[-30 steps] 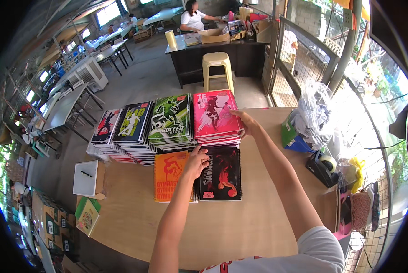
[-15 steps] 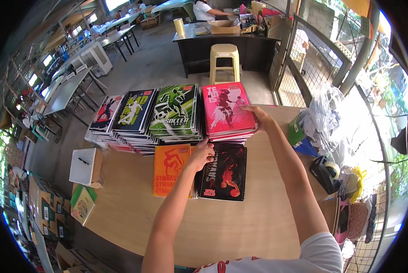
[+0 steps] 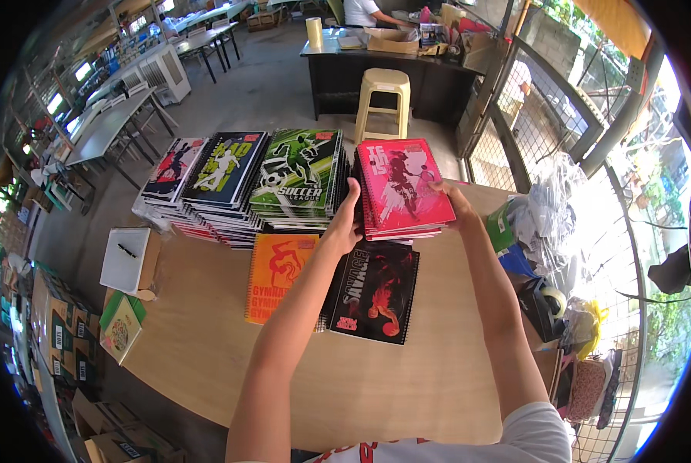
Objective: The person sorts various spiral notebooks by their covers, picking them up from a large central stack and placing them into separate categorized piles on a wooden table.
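Pink stack (image 3: 403, 197): just right of the frame's middle and above it, between our two hands, its cover up and its lower notebooks showing at the near edge; we cannot tell whether it rests fully on the counter (image 3: 407, 393).
Right hand (image 3: 456, 207): at the stack's lower right corner, thumb over the top cover, fingers down the side and mostly hidden; this grip is clamped on the stack.
Left hand (image 3: 345, 224): along the stack's spiral edge, thumb pointing up the frame, fingers partly hidden; we cannot tell how firmly this grip presses, or whether it is closed.
Black notebook (image 3: 376, 297): flat just below the stack, near the frame's middle, slightly tilted.
Orange notebook (image 3: 272, 270): to its left, partly covered by our left forearm.
Green stack (image 3: 297, 174): just left of our left hand, above the orange notebook.
Navy stack (image 3: 224, 174): beside the green one, toward the frame's left.
Leftmost stack (image 3: 174, 174): at the end of that row.
Tray (image 3: 122, 270): left of the frame, a pen (image 3: 126, 251) lying in it.
Tape dispenser (image 3: 541, 312): at the frame's right, well apart from both hands.
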Demonstrator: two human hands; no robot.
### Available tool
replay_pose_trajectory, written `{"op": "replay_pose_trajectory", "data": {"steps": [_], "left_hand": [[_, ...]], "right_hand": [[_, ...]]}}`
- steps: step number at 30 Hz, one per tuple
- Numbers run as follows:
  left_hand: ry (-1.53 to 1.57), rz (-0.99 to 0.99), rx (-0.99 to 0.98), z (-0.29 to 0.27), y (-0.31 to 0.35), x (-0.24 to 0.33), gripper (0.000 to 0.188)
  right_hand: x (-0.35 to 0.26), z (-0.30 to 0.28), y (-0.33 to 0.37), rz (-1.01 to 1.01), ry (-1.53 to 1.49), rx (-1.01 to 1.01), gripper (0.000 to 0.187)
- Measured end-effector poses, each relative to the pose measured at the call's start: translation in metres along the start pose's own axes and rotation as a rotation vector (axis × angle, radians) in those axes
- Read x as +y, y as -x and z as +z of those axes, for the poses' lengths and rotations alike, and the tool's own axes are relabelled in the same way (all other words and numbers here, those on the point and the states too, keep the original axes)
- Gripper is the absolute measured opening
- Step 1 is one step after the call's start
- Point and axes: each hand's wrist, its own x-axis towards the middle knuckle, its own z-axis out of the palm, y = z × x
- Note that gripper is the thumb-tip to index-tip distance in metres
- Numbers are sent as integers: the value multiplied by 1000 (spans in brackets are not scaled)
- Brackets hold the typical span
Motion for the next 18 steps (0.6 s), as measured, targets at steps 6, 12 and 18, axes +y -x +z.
{"op": "replay_pose_trajectory", "data": {"steps": [6,12,18], "left_hand": [[18,15,-221,24,-11,13,64],[-27,330,-130,30,-12,7,82],[-179,255,-140,109,118,-20,92]], "right_hand": [[-5,5,-4,-136,-20,-40,39],[-17,42,48,-304,77,-55,41],[32,48,208,-453,140,519,57]]}}
